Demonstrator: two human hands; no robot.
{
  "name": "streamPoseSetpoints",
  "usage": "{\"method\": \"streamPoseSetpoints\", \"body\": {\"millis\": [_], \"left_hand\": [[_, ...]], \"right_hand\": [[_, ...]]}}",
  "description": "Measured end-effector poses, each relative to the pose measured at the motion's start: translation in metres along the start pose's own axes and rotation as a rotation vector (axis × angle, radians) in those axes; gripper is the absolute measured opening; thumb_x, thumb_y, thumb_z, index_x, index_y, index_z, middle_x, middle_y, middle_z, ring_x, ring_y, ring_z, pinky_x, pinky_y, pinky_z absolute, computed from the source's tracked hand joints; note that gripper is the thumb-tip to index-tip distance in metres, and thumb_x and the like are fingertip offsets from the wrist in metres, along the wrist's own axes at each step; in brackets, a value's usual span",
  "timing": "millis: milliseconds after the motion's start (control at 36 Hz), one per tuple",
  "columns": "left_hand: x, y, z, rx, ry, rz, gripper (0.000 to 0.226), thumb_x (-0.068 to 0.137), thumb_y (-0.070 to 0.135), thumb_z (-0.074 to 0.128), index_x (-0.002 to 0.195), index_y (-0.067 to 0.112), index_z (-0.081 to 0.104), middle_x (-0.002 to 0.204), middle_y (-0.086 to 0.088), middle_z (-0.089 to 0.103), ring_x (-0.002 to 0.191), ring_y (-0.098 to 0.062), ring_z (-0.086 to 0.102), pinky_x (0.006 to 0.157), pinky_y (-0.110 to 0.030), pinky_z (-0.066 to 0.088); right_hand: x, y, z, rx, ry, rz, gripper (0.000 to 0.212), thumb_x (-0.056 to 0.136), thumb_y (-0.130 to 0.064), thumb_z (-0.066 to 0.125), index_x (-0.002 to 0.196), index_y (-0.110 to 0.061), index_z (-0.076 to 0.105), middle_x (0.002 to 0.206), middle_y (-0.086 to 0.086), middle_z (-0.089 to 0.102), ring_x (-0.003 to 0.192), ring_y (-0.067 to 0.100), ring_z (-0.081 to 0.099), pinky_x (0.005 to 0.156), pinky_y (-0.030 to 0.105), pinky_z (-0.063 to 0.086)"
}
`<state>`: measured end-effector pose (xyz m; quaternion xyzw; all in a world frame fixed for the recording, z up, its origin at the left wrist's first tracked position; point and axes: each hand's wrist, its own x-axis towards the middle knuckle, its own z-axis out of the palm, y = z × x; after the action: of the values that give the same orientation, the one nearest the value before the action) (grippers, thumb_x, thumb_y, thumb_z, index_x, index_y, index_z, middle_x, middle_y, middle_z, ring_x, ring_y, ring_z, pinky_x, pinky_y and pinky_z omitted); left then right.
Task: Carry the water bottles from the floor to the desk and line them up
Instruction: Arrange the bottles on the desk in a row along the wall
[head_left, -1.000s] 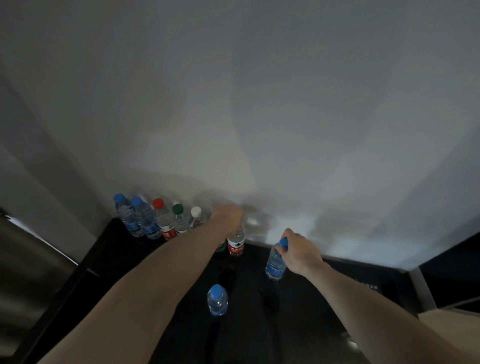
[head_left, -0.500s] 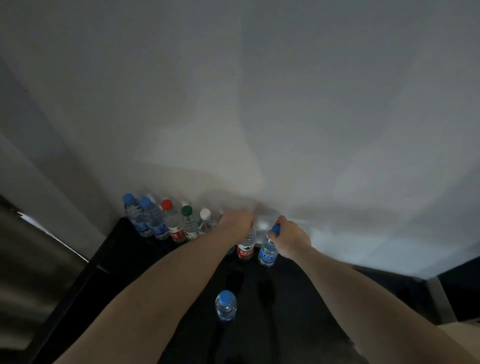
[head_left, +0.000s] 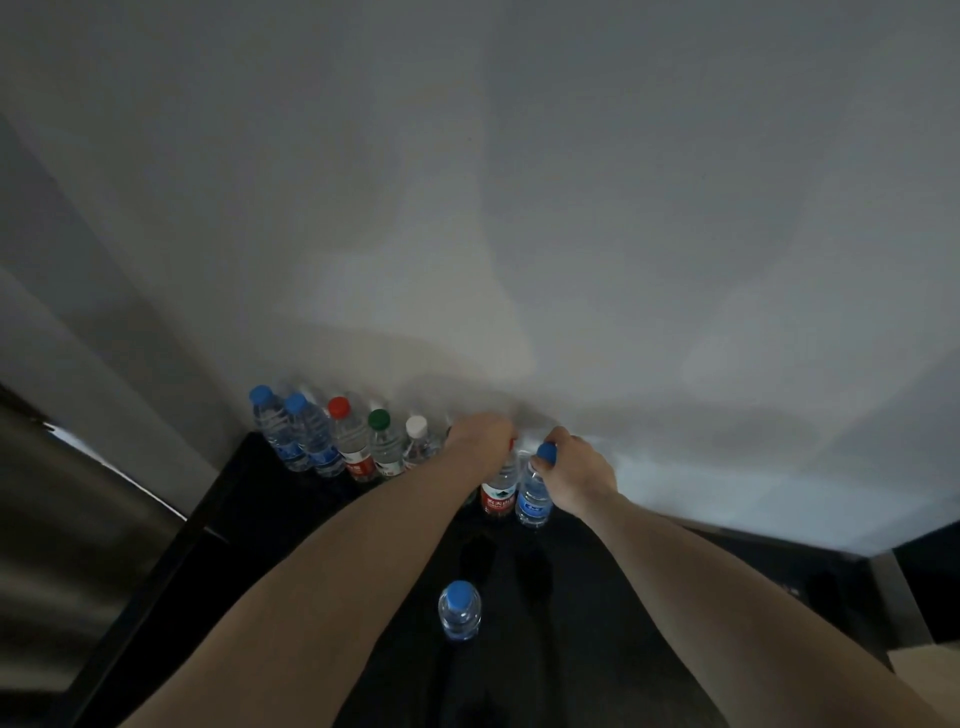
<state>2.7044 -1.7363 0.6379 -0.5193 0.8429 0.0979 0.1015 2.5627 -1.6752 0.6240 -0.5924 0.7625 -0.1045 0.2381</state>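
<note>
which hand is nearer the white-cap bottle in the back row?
Left. The left hand grips the top of the red-label bottle, just right of the white-cap bottle. The right hand is farther right, holding a blue-cap bottle by its neck.

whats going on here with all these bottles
A person is lining up water bottles along the wall at the back of a dark desk. The left hand grips the top of a red-label bottle; the right hand holds a blue-label bottle by its neck, right beside it. Five bottles already stand in a row to the left, starting with a blue-capped one. One more blue-capped bottle stands alone, nearer the person.
</note>
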Motion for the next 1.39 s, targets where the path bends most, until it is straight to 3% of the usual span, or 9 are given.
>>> {"method": "streamPoseSetpoints", "body": {"millis": [306, 500, 667, 778, 917, 1028, 1167, 1278, 1389], "left_hand": [[-0.002, 0.006, -0.004, -0.022, -0.033, -0.027, 0.011, 0.092, 0.010, 0.055, 0.093, 0.014, 0.065, 0.093, -0.006, 0.067, 0.082, -0.025, 0.060, 0.069, -0.036, 0.047], [-0.012, 0.005, 0.000, 0.093, -0.040, 0.048, 0.043, 0.089, 0.007, 0.063, 0.130, 0.017, 0.054, 0.119, -0.011, 0.058, 0.106, -0.031, 0.062, 0.087, -0.044, 0.055], [-0.028, 0.005, -0.011, 0.045, 0.010, 0.051, 0.038, 0.088, 0.005, 0.062, 0.123, 0.017, 0.052, 0.117, -0.009, 0.055, 0.102, -0.030, 0.061, 0.072, -0.038, 0.046], [-0.043, 0.002, -0.019, -0.038, 0.054, 0.028, 0.040, 0.089, 0.006, 0.060, 0.125, 0.020, 0.051, 0.121, -0.006, 0.055, 0.104, -0.029, 0.061, 0.072, -0.035, 0.046], [-0.091, -0.007, -0.015, -0.237, 0.165, 0.034, 0.043, 0.093, 0.014, 0.058, 0.132, 0.031, 0.051, 0.132, 0.002, 0.057, 0.110, -0.024, 0.061, 0.081, -0.037, 0.051], [-0.166, -0.015, 0.007, -0.399, 0.182, -0.014, 0.039, 0.098, 0.033, 0.056, 0.136, 0.036, 0.050, 0.137, 0.009, 0.055, 0.119, -0.018, 0.058, 0.096, -0.038, 0.050], [-0.252, -0.027, 0.056, -0.543, 0.122, -0.149, 0.037, 0.094, 0.040, 0.061, 0.130, 0.041, 0.055, 0.133, 0.020, 0.055, 0.105, -0.003, 0.061, 0.092, -0.025, 0.050], [-0.299, -0.025, 0.097, -0.618, 0.034, -0.187, 0.040, 0.092, 0.043, 0.064, 0.130, 0.043, 0.055, 0.129, 0.022, 0.054, 0.091, -0.005, 0.065, 0.088, -0.023, 0.052], [-0.310, -0.021, 0.118, -0.622, -0.012, -0.179, 0.045, 0.090, 0.044, 0.066, 0.133, 0.040, 0.052, 0.134, 0.019, 0.050, 0.085, -0.008, 0.064, 0.085, -0.026, 0.055]], "right_hand": [[0.000, 0.004, -0.003, -0.047, -0.071, -0.006, 0.034, 0.101, -0.042, 0.054, 0.123, -0.017, 0.048, 0.113, 0.009, 0.063, 0.098, 0.029, 0.065, 0.083, 0.043, 0.057], [0.000, 0.008, -0.016, -0.106, -0.126, -0.015, 0.038, 0.098, -0.046, 0.060, 0.122, -0.018, 0.051, 0.111, 0.008, 0.066, 0.096, 0.026, 0.065, 0.080, 0.038, 0.054], [-0.006, 0.009, -0.020, -0.099, -0.121, -0.023, 0.042, 0.096, -0.047, 0.061, 0.127, -0.021, 0.052, 0.110, 0.005, 0.068, 0.093, 0.023, 0.067, 0.078, 0.037, 0.056], [-0.018, 0.008, -0.022, -0.030, -0.090, -0.043, 0.046, 0.096, -0.044, 0.062, 0.134, -0.022, 0.049, 0.116, 0.005, 0.067, 0.096, 0.022, 0.065, 0.074, 0.031, 0.049], [-0.072, 0.011, -0.033, 0.314, 0.045, -0.071, 0.037, 0.094, -0.037, 0.068, 0.127, -0.027, 0.055, 0.112, -0.005, 0.061, 0.093, 0.015, 0.062, 0.076, 0.027, 0.049], [-0.142, 0.028, -0.036, 0.532, 0.014, -0.089, 0.029, 0.092, -0.031, 0.072, 0.106, -0.049, 0.055, 0.105, -0.014, 0.064, 0.085, 0.009, 0.069, 0.074, 0.029, 0.056], [-0.229, 0.052, -0.028, 0.498, -0.152, -0.044, 0.023, 0.094, -0.030, 0.071, 0.113, -0.041, 0.064, 0.102, -0.016, 0.069, 0.083, 0.009, 0.071, 0.076, 0.029, 0.060], [-0.277, 0.064, -0.012, 0.433, -0.245, -0.019, 0.020, 0.092, -0.033, 0.073, 0.109, -0.043, 0.066, 0.105, -0.017, 0.068, 0.088, -0.001, 0.067, 0.077, 0.016, 0.053], [-0.304, 0.072, 0.011, 0.356, -0.274, -0.002, 0.023, 0.091, -0.036, 0.074, 0.108, -0.046, 0.063, 0.111, -0.019, 0.065, 0.092, -0.005, 0.066, 0.081, 0.015, 0.053]]}}
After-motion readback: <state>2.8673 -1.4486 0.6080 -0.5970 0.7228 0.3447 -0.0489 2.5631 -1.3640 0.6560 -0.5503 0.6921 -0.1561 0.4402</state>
